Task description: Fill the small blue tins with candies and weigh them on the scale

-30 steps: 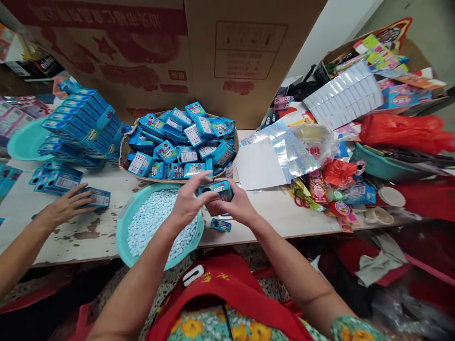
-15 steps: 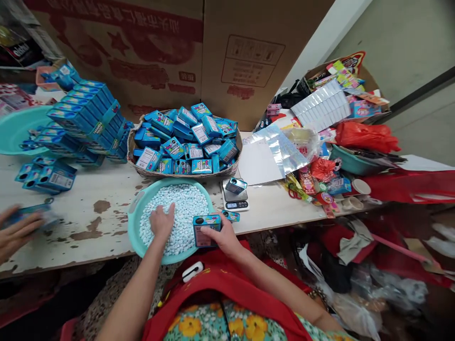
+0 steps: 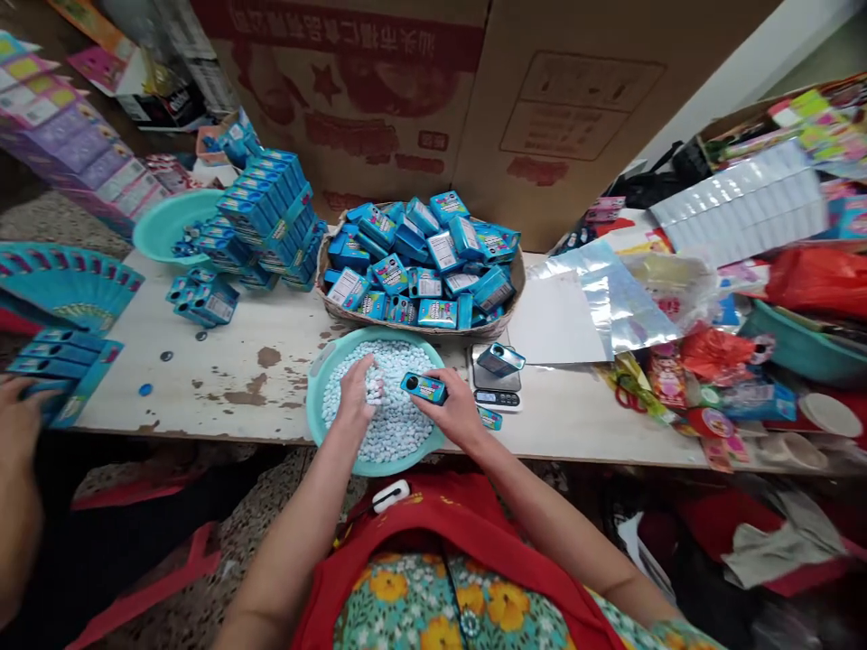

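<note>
My left hand [image 3: 353, 397] is cupped around a few small pale candies [image 3: 374, 390], just over the turquoise basin [image 3: 317, 411]. Loose candies [image 3: 399, 433] of the same kind fill that basin. In my right hand [image 3: 455, 411] is a small blue candy box [image 3: 424, 387], tilted above the basin's right side, its top with a dark round hole facing me. Right of this hand, a digital scale [image 3: 498, 397] carries another blue box [image 3: 501, 358]. One more blue box [image 3: 489, 417] lies by the scale, partly hidden behind my right hand.
Behind the basin, a carton tray [image 3: 420, 327] is heaped with blue boxes. Stacked blue boxes [image 3: 264, 217] and a second turquoise basin [image 3: 153, 226] stand back left. A co-worker's hand [image 3: 20, 415] touches boxes at far left. White paper [image 3: 559, 316] and mixed packaging lie right.
My left hand has come up out of the candies with some in it. The blue box in my right hand is now tipped over the basin. The view has swung left.
</note>
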The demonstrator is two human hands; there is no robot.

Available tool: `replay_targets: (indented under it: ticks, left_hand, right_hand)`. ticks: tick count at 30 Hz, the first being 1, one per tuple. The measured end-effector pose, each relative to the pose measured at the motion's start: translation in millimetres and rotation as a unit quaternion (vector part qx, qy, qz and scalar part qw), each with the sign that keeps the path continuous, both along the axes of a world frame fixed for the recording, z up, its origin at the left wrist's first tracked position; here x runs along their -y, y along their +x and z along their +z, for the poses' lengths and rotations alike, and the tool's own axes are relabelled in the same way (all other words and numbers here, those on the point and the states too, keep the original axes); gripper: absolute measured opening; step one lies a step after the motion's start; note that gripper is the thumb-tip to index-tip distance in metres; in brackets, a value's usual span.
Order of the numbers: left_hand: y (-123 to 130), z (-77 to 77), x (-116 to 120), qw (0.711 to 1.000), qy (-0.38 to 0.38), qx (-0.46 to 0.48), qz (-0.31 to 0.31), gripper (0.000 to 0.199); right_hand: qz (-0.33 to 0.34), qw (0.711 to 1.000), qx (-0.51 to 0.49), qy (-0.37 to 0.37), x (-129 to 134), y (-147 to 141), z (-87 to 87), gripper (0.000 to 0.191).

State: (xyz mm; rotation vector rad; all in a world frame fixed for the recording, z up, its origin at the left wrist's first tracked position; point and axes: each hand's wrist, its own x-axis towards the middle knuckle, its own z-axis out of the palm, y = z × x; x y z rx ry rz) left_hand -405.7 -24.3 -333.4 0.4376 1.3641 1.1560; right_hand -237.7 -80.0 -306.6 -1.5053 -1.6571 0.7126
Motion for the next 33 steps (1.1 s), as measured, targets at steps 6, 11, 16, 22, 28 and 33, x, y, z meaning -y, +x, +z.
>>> replay_targets:
  ticks: [6,11,16,22,28,33]
  left_hand:
    - [16.9,37.9,-4.6,0.983,0.120,0.114,0.084,0.031]
    - [22.9,37.6,-7.1,0.979,0.157,0.083,0.096,0.029]
    - [28.4,42.4,-12.0,0.979,0.169,0.065,0.089,0.030]
    - [31.7,48.7,-15.5,0.984,0.152,0.056,0.072,0.031]
    - [29.4,46.3,-17.2,0.981,0.187,0.041,0.036,0.027]
    - [30.9,39.4,-18.3,0.977,0.204,-0.015,0.051,0.035]
  right_hand:
    - [0.076,0.994,0.072,0.006,-14.6,-24.8,-6.4,0.031]
    - [0.070,0.996,0.060,-0.004,-18.0,-28.0,-7.8,0.034]
    - [0.061,0.997,0.033,-0.022,-23.3,-23.8,-5.3,0.034]
    - [0.053,0.998,0.012,-0.026,-28.5,-20.2,-5.5,0.033]
    - [0.048,0.998,-0.014,-0.023,-31.8,-19.6,-5.5,0.034]
    - [0.030,0.998,-0.036,-0.040,-36.6,-23.5,-2.6,0.033]
